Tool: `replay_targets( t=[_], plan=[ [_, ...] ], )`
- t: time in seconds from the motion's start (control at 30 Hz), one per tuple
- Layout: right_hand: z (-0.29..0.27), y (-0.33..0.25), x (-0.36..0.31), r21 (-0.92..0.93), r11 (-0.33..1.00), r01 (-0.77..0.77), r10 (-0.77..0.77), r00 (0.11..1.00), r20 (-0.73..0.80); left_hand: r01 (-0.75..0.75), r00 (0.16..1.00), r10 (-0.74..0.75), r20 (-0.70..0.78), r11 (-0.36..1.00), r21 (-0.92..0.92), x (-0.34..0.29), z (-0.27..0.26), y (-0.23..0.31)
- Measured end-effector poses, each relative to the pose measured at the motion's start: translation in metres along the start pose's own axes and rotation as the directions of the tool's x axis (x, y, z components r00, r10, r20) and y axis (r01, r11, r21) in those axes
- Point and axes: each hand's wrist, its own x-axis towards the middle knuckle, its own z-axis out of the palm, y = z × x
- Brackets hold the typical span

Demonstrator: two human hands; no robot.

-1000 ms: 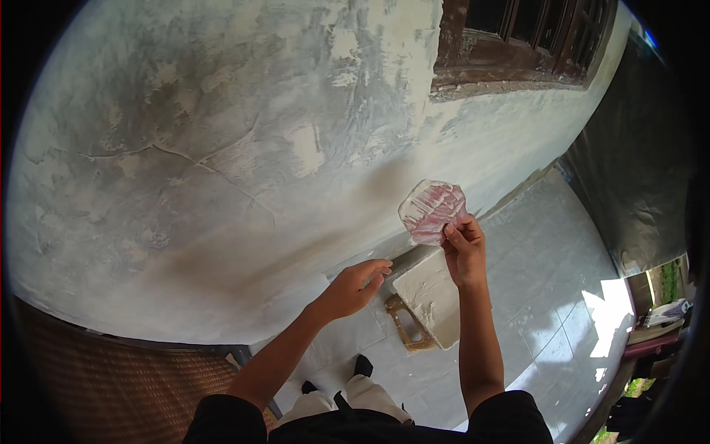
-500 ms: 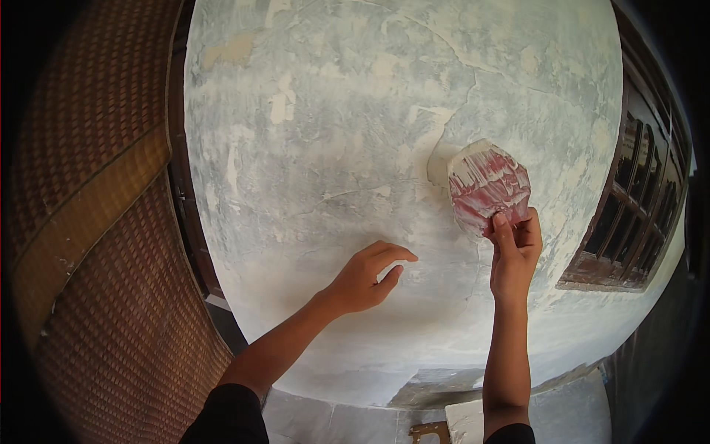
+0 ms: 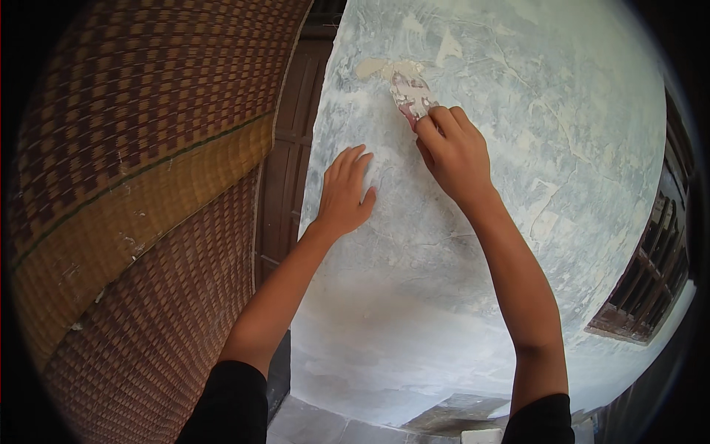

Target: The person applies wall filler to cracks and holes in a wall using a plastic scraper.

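Note:
My right hand point(image 3: 458, 159) grips the near end of a flat red putty spreader point(image 3: 411, 100), its face smeared with off-white putty. The spreader's far edge meets the patchy grey-white wall point(image 3: 421, 274) at a cream patch of putty point(image 3: 376, 68). To the left and a little lower, my left hand point(image 3: 343, 189) has its fingers stretched out and holds nothing. It is at the wall's surface, near the left edge; whether the fingertips touch cannot be made out.
A woven brown mat point(image 3: 163, 133) hangs along the left, beside a dark wooden door point(image 3: 285, 170). A barred wooden window point(image 3: 643, 274) is at the right. Low down are a pale block point(image 3: 481, 436) and grey floor tiles point(image 3: 310, 422).
My right hand has carried the spreader up and left to the cream patch and tilted it against the wall. My left hand has risen, its fingers straightening. The view has swung left.

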Motion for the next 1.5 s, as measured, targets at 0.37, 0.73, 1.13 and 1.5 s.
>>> replay_targets(
  t=[0.37,0.73,1.13,1.5],
  plan=[
    [0.068,0.017,0.026,-0.371,0.764,0.527,-0.409,0.841,0.352,-0.095,0.982,0.081,0.168,0.992,0.08,-0.023,0.027,-0.035],
    [0.096,0.016,0.024,-0.432,0.713,0.553,-0.384,0.823,0.419,-0.117,0.988,0.108,0.114,0.99,0.074,-0.025,0.028,-0.038],
    [0.081,-0.003,0.006,-0.403,0.756,0.515,-0.306,0.824,0.477,-0.123,0.99,0.119,0.081,0.991,0.058,-0.024,0.028,-0.038],
    [0.02,0.005,0.067,-0.084,0.973,-0.214,0.225,0.963,0.151,-0.118,0.99,0.11,0.089,0.99,0.081,-0.027,0.03,-0.041]
  ],
)
